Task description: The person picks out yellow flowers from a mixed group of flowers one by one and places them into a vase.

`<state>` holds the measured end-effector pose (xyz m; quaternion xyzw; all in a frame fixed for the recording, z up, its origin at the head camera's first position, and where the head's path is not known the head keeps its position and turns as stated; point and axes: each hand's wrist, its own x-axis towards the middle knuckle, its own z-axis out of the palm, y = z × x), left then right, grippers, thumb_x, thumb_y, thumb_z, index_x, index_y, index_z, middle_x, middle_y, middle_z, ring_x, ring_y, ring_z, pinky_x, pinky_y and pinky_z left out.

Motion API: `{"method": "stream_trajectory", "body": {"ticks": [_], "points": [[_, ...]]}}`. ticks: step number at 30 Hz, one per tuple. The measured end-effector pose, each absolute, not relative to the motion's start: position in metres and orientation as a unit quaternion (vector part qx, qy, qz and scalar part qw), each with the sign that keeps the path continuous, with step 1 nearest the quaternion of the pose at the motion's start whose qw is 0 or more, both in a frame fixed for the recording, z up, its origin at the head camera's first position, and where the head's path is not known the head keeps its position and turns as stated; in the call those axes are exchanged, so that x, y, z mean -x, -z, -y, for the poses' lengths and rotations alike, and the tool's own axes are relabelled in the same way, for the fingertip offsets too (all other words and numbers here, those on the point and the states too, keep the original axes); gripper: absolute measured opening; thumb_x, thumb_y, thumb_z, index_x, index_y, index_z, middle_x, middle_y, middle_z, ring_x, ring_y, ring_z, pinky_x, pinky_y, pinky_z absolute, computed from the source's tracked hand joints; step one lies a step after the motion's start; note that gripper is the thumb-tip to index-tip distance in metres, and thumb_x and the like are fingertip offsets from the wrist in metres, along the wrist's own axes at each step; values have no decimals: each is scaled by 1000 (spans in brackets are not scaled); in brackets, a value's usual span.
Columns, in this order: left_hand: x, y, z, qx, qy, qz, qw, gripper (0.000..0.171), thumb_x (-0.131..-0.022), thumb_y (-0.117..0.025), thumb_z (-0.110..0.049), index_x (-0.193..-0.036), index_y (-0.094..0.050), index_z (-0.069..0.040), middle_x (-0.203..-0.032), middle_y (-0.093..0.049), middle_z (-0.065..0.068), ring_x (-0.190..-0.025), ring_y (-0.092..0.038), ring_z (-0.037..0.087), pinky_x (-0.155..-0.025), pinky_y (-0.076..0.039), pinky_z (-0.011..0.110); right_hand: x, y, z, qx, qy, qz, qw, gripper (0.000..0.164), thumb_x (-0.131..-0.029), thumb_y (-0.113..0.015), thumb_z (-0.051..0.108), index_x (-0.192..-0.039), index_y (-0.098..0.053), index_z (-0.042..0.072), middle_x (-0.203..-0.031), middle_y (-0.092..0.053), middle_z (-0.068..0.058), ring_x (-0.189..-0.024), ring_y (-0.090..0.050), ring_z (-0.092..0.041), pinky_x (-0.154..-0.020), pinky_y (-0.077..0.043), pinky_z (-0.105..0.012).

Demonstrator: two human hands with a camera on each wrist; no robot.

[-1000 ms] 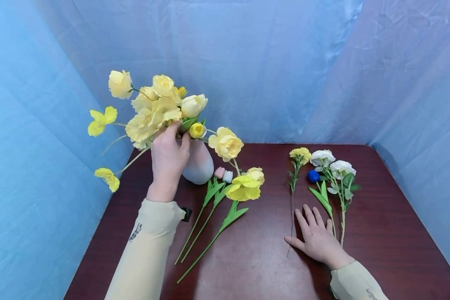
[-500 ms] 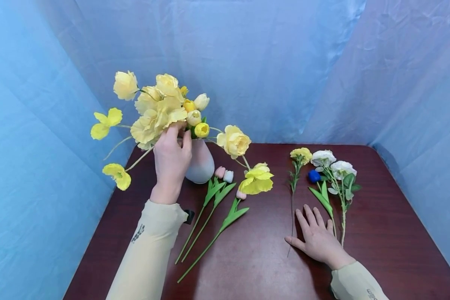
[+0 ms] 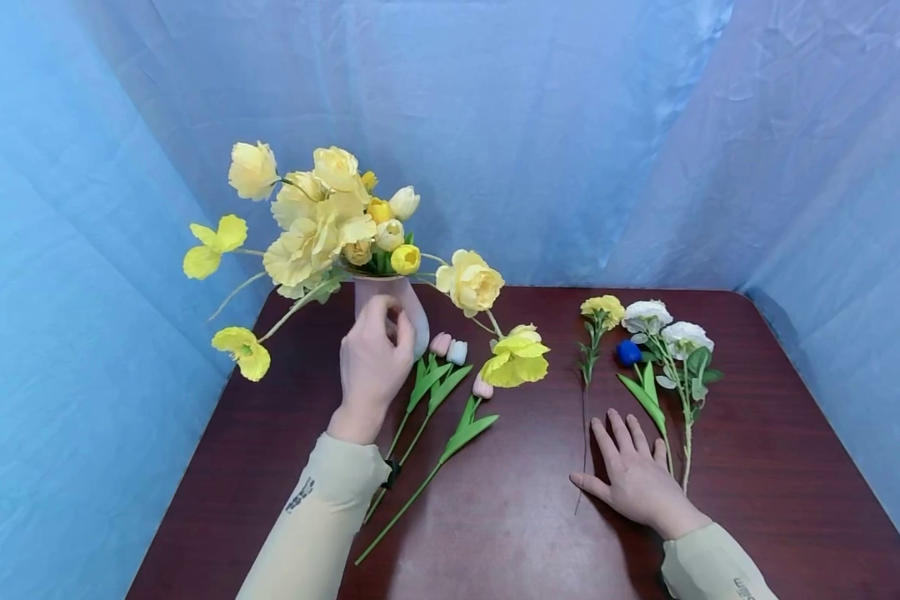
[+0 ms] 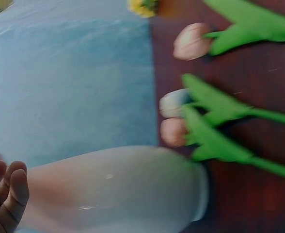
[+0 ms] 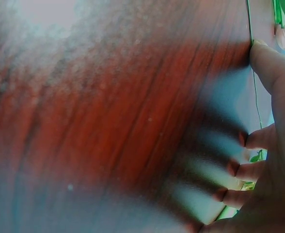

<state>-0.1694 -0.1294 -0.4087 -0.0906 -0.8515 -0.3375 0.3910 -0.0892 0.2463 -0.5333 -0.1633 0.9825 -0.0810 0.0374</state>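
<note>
My left hand [image 3: 375,354] is in front of the vase [image 3: 417,321], fingers loosely bent and nothing in them. In the left wrist view its fingertips [image 4: 17,187] show beside the vase's pinkish side [image 4: 118,189]. Yellow and cream flowers fill the vase: large ruffled blooms [image 3: 311,229] lean left, tulips [image 3: 390,235] stand at the mouth, and a yellow poppy [image 3: 516,357] droops right. My right hand [image 3: 633,483] rests flat on the table with fingers spread. Its thumb lies over the thin stem of a yellow carnation [image 3: 602,311]; a blue tulip [image 3: 628,352] lies just beyond the fingers.
Two pink tulips [image 3: 440,344] and a white tulip [image 3: 457,352] lie on the dark red table [image 3: 510,483], right of the vase. White flowers [image 3: 686,340] on a leafy stem lie at the right. Blue cloth [image 3: 495,142] hangs behind and along both sides.
My left hand has let go of the flowers at the vase mouth and moved down and right. The bouquet has shifted slightly right and the cream tulips now stand apart. My right hand stays put.
</note>
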Motion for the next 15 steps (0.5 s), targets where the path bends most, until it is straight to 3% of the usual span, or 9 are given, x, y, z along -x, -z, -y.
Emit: {"method": "stream_trajectory", "body": {"ticks": [6,10,15], "points": [[166,443,119,101,298,891,328,8,-90,-56,-15,-91,-63,-12,-81,-60,3,-59,-57,18,-49,-50,47,89,533,-245,162,82,-983,38,93,-84,-56,69,-145,-34,2,-150,-25,-29,-134,-19,-52,-89,-23,-82],[162,460,106,104,273,924,247,9,-91,-56,-18,-90,-65,-16,-82,-61,0,-61,-58,23,-48,-49,47,89,534,-245,160,83,-983,37,93,-84,-55,69,-146,-34,3,-150,-25,-29,-135,-19,-51,-90,-22,-82],[158,473,82,141,226,954,135,9,-92,-56,-23,-91,-65,-20,-87,-62,-5,-63,-59,18,-48,-49,39,89,535,-245,159,87,-983,36,93,-84,-55,69,-146,-34,3,-150,-25,-29,-135,-18,-51,-90,-22,-82]]}}
